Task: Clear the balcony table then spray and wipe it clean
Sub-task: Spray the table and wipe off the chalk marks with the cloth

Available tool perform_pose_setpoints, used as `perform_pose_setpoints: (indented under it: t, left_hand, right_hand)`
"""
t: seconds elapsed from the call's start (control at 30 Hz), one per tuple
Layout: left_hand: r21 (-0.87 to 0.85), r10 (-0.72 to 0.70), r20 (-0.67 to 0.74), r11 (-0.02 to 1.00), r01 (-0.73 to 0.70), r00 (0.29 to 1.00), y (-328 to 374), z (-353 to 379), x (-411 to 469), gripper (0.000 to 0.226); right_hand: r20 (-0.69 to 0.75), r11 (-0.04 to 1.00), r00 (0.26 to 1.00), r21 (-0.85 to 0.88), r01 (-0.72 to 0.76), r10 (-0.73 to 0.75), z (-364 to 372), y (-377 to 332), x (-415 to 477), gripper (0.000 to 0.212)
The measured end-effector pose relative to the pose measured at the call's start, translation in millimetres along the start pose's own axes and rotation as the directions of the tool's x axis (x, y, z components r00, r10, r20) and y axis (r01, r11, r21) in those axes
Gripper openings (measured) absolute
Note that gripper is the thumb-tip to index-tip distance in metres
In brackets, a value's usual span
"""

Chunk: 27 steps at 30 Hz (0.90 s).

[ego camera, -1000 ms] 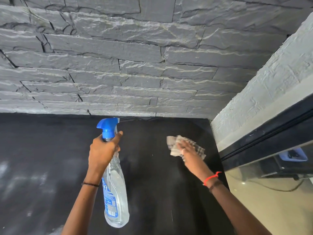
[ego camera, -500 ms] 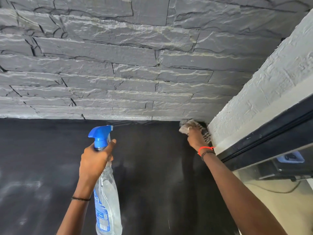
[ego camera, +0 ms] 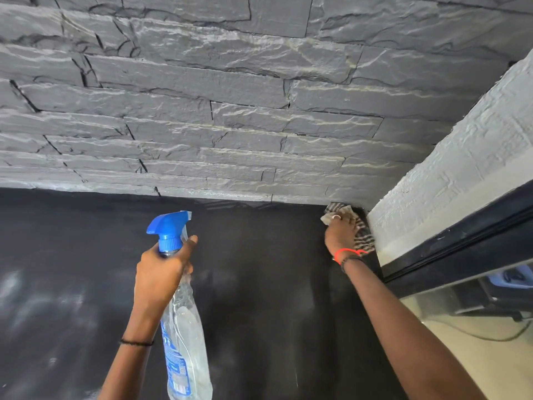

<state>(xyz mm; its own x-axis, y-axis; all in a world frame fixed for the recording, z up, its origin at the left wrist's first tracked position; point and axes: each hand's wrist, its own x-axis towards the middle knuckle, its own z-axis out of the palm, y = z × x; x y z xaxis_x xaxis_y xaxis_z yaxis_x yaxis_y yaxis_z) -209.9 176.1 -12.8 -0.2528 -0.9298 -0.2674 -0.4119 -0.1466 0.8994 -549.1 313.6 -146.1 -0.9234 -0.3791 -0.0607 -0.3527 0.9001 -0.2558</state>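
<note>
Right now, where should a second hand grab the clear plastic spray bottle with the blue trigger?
Likely the lower body of the spray bottle, from the right: the left hand grips the neck, its forearm blocks the left, the body hangs free.

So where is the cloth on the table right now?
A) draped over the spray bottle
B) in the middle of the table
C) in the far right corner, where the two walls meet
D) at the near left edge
C: the right hand presses the striped cloth into the far right corner of the black table, where the stone wall meets the white wall.
</note>
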Motion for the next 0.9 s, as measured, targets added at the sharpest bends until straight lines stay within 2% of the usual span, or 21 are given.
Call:
perform_pose_setpoints:
  t: [0.1, 0.2, 0.27, 0.37, 0.43, 0.5, 0.57, 0.63, 0.77, 0.9]
  left_hand:
    - [0.000, -0.015, -0.023, 1.000, 0.015, 1.000, -5, -14, -6, 0.038]
    - [-0.005, -0.037, -0.036, 0.999, 0.037, 0.999, -12, -32, -7, 0.038]
    - [-0.013, -0.058, -0.036, 0.998, 0.057, 0.998, -13, -43, -7, 0.041]
    - [-0.025, -0.078, -0.058, 0.997, 0.076, 0.995, -16, -60, -5, 0.041]
    - [-0.014, -0.071, -0.065, 0.997, 0.071, 0.995, -16, -72, -3, 0.039]
    - [0.015, -0.061, -0.065, 0.998, 0.062, 0.996, -17, -83, -2, 0.037]
    - [0.022, -0.054, -0.059, 0.998, 0.056, 0.997, -18, -92, -2, 0.037]
    - [0.007, -0.058, -0.054, 0.998, 0.058, 0.997, -18, -97, -3, 0.037]
    - [-0.010, -0.066, -0.042, 0.998, 0.066, 0.997, -18, -101, -7, 0.038]
    - [-0.008, -0.045, -0.026, 0.999, 0.045, 0.999, -20, -93, -15, 0.036]
  right_hand:
    - [0.005, 0.989, 0.999, 0.143, 0.046, -0.047, 25, -71, -31, 0.045]
    - [0.063, 0.954, 0.965, 0.181, 0.238, -0.253, 52, -155, -75, 0.047]
    - [0.123, 0.903, 0.900, 0.157, 0.399, -0.419, 63, -208, -102, 0.049]
    - [0.245, 0.766, 0.727, 0.157, 0.623, -0.642, 70, -270, -122, 0.048]
    - [0.319, 0.690, 0.626, 0.148, 0.709, -0.712, 71, -297, -123, 0.050]
    - [0.343, 0.646, 0.580, 0.119, 0.754, -0.739, 69, -307, -119, 0.052]
    - [0.302, 0.640, 0.588, 0.111, 0.760, -0.750, 65, -298, -113, 0.052]
    - [0.223, 0.690, 0.659, 0.101, 0.717, -0.718, 60, -280, -104, 0.050]
    - [0.239, 0.775, 0.742, 0.099, 0.624, -0.627, 43, -229, -79, 0.048]
    - [0.204, 0.857, 0.837, 0.017, 0.515, -0.507, 17, -158, -55, 0.052]
